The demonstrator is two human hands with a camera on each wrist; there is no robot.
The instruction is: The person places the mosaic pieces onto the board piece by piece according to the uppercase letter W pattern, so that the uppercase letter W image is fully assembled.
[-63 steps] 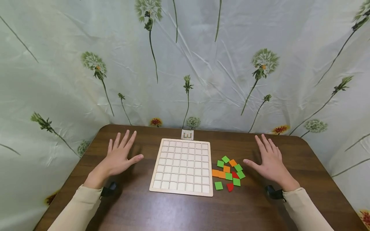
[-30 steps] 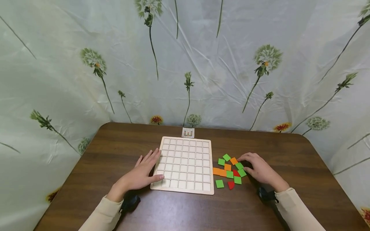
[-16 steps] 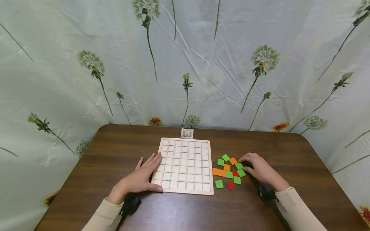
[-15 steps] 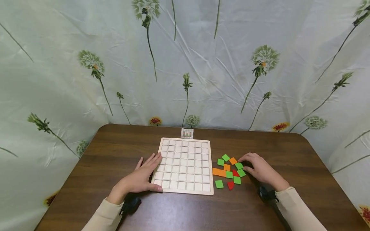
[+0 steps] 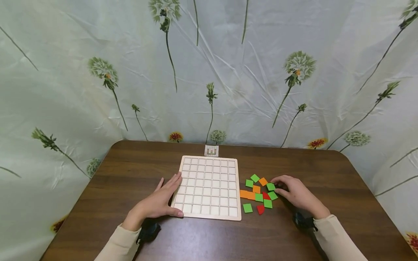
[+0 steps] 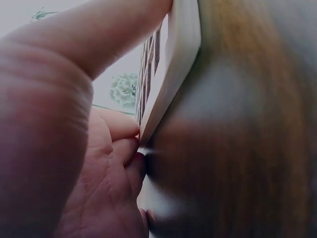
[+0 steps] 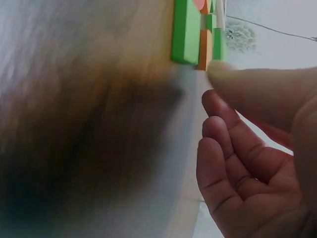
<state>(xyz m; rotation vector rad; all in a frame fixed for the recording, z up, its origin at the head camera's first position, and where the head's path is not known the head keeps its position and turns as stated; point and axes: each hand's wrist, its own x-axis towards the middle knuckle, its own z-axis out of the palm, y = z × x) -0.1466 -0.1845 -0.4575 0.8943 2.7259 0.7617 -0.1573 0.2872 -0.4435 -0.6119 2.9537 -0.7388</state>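
small pattern card (image 5: 211, 150) too small to read, table (image 6: 247, 124) blurred

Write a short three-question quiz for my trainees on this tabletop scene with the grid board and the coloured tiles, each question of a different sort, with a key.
1. True or false: the wooden grid board already holds several tiles.
2. Multiple choice: the left hand rests on the board's (A) far edge, (B) left edge, (C) right edge.
3. Fill in: the tiles lying loose on the table beside the right hand are green, orange and ____.

Key
1. False: every cell shows bare wood.
2. B: fingers lie along the left edge, thumb at the near corner.
3. Red.
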